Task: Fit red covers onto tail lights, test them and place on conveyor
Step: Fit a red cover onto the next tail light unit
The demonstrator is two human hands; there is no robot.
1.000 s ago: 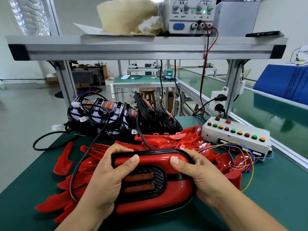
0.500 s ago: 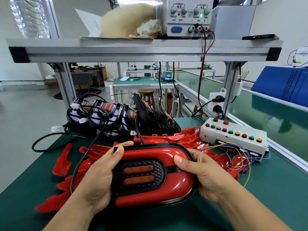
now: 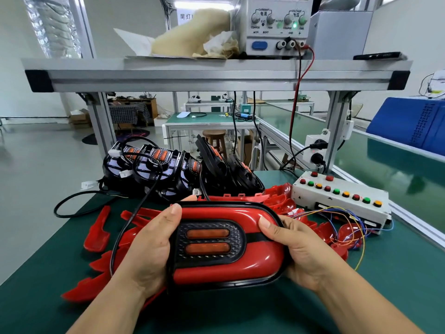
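I hold a tail light (image 3: 225, 263) with a glossy red cover and two orange lamp strips, face up above the green bench. My left hand (image 3: 149, 247) grips its left end, thumb on the top rim. My right hand (image 3: 292, 244) grips the right end, thumb pressing the red cover. A black cable (image 3: 125, 227) runs from the light's back toward the far left. Loose red covers (image 3: 96, 230) lie spread under and behind it. Bare black tail lights (image 3: 154, 169) are piled at the back. The green conveyor (image 3: 385, 169) runs along the right.
A white test box with coloured buttons (image 3: 337, 196) and thin coloured wires (image 3: 346, 220) sits right of the light. A power supply (image 3: 277, 25) stands on the aluminium shelf (image 3: 216, 75) overhead. A blue bin (image 3: 414, 124) rests beyond the conveyor.
The light has tilted so its face points more toward me. My left thumb has moved from the cover's face up to its top left rim; the right thumb stays on the cover.
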